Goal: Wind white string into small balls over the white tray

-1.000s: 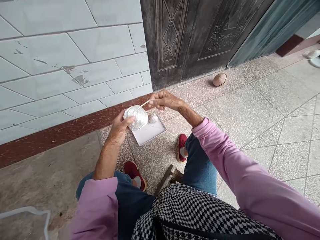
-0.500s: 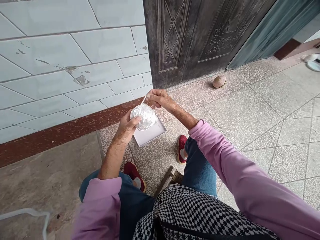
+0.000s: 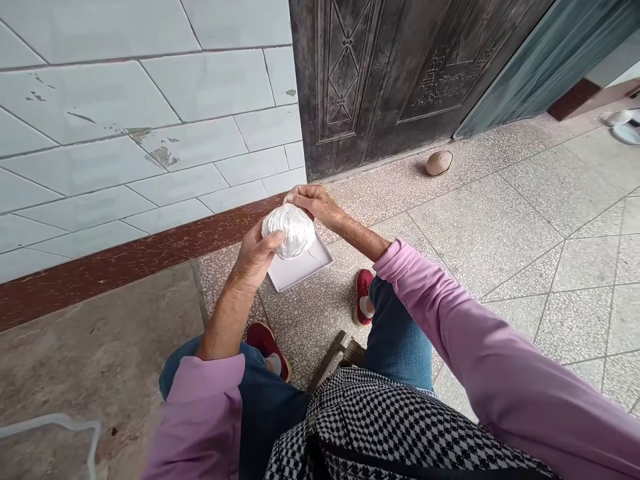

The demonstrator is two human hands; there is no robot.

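Observation:
A shiny white ball of string (image 3: 291, 230) is held up in front of me. My left hand (image 3: 256, 253) is closed around its left side, with the thumb lying across the front. At the top of the ball, my right hand (image 3: 314, 203) pinches the string's strand between thumb and fingertips, close against the ball. Its lower fingers are partly hidden behind the ball. Beneath both hands a shallow white tray (image 3: 295, 273) rests on the speckled floor, partly covered by the ball.
A dark carved door (image 3: 380, 80) and a white tiled wall (image 3: 210, 87) stand ahead. A pinkish ball-like object (image 3: 439, 163) lies by the door. My red shoes (image 3: 267, 343) flank the floor near the tray, and part of a wooden stool (image 3: 330, 363) shows below me.
My right hand has moved down and slightly left, bringing the stretched strand in against the top of the ball. My left hand keeps its hold, nearly still.

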